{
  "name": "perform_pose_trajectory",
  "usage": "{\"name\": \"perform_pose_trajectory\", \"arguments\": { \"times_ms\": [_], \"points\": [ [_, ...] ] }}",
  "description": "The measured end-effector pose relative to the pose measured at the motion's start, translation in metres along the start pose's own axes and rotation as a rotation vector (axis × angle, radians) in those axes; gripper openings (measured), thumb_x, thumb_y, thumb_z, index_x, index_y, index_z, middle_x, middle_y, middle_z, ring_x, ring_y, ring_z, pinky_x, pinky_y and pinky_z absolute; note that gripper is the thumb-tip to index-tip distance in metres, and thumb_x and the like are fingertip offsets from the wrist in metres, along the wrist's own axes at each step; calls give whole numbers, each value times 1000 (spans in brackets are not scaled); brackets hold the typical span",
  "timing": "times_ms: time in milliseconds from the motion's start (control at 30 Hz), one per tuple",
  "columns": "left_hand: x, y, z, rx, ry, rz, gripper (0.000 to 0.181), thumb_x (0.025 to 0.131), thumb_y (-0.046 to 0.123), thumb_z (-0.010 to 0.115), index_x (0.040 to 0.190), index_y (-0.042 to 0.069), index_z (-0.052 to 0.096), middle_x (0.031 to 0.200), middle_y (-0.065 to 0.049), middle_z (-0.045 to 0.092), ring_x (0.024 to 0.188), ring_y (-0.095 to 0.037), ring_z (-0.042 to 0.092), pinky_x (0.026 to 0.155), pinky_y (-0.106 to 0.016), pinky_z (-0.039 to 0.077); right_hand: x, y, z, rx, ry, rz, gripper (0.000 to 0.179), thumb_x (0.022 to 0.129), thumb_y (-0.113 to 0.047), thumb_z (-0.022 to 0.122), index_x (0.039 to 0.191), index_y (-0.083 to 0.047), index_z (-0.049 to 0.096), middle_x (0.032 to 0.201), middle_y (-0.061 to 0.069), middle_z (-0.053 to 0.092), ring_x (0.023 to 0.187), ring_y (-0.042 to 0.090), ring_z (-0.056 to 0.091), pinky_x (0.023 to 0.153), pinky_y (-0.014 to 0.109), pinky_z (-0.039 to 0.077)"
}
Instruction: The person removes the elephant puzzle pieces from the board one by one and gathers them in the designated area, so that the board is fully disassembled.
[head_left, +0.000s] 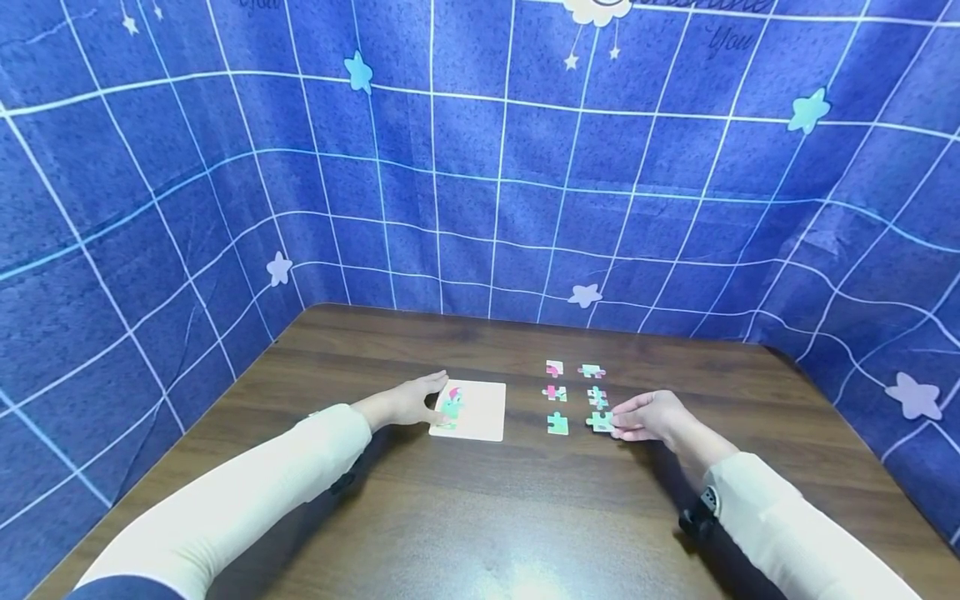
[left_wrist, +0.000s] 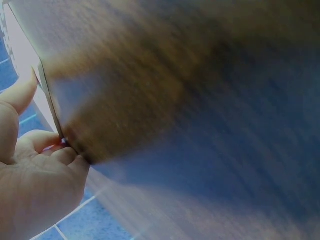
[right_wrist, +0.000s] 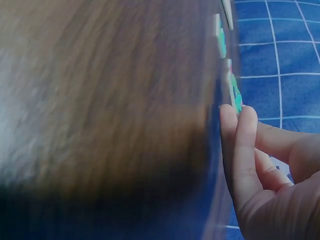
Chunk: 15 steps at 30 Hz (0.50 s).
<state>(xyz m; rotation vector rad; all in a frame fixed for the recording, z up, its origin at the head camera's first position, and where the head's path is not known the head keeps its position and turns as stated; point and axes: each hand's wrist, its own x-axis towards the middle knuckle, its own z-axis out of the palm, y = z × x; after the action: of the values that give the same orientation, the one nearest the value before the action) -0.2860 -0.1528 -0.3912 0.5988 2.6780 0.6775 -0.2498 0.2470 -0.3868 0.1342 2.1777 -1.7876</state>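
A square white puzzle board (head_left: 480, 408) lies on the table, with a coloured picture along its left part. My left hand (head_left: 408, 402) holds this board by its left side, thumb over the near left part and fingers at the far left corner. In the left wrist view the board (left_wrist: 25, 42) appears edge-on, with curled fingers against it. To the right, my right hand (head_left: 654, 417) pinches the right edge of a green jigsaw piece (head_left: 599, 422) between thumb and fingers. The right wrist view shows that piece (right_wrist: 234, 92) at the fingertips; whether it is lifted I cannot tell.
Several other jigsaw pieces lie in two columns between the hands, among them a green piece (head_left: 557, 424) and a red-and-white one (head_left: 554, 367). The brown wooden table (head_left: 450, 500) is bordered at the back and sides by a blue star-patterned curtain (head_left: 465, 208).
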Motion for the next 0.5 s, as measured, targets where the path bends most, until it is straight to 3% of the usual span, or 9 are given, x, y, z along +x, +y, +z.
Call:
{"name": "perform_pose_trajectory", "arguments": {
  "times_ms": [200,500],
  "points": [
    [1,1,-1,-6,-1,-6,81,89,26,70,150,-4,26,161,-17,16,148,-37,15,120,-52,16,-1,4,0,-31,34,25,33,86,11,63,115,24,53,70,9,70,62,14,70,63,25,60],
    [2,0,-1,-10,-14,-16,81,90,27,70,151,-2,25,162,-15,15,149,-36,14,120,-52,16,2,8,2,-46,34,-5,32,83,14,64,111,26,54,67,7,68,58,11,66,61,24,59]
  ]
}}
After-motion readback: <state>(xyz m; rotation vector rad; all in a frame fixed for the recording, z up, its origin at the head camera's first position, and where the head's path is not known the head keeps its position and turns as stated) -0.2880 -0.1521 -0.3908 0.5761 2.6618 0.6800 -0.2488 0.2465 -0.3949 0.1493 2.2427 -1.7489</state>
